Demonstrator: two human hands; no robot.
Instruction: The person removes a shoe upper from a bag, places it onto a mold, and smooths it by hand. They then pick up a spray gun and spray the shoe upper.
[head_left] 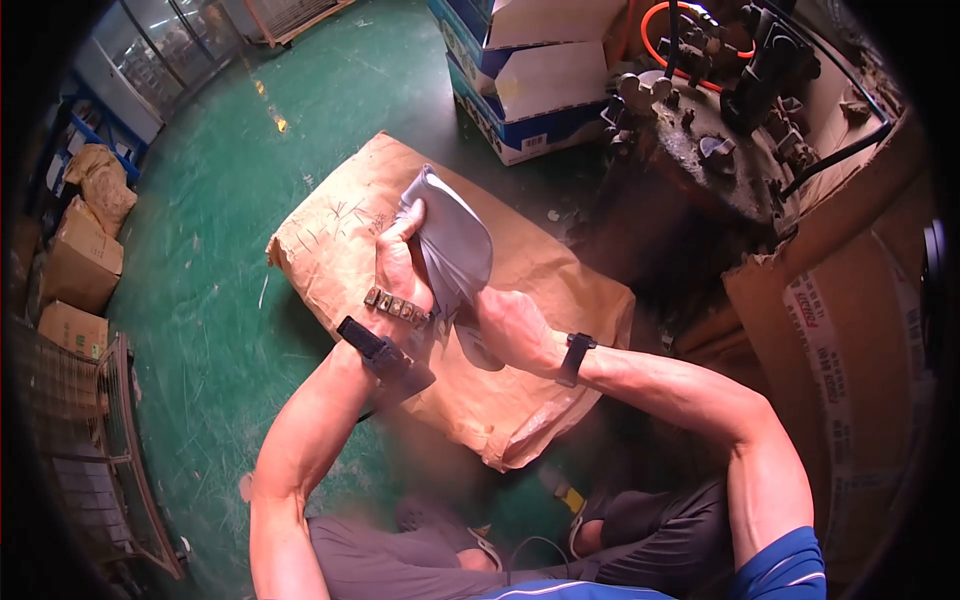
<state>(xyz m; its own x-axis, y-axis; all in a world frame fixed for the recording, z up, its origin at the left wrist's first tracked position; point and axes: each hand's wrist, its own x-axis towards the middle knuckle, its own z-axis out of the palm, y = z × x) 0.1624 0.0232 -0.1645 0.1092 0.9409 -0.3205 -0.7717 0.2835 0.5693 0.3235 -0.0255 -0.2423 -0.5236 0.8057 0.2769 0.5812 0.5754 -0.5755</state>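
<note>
A bundle of thin, flexible grey sheets (pixel 457 235) with rounded ends stands tilted over a large brown paper package (pixel 335 225) on the floor. My left hand (pixel 402 268) is closed round the bundle's left side, its thumb up near the top edge. Lower down, my right hand (pixel 516 325) is closed on the right side of the sheets, which fan apart between my hands. A grey flap hangs below my right fingers. What the sheets are made for does not show, and most of my fingertips are hidden behind them.
Blue and white cardboard boxes (pixel 540 130) stand beyond the package. At the right is a dark, grimy metal tank (pixel 690 170) with fittings and an orange hose (pixel 648 35), beside large cardboard (pixel 800 330). Cartons (pixel 82 255) and a wire rack (pixel 118 430) line the left.
</note>
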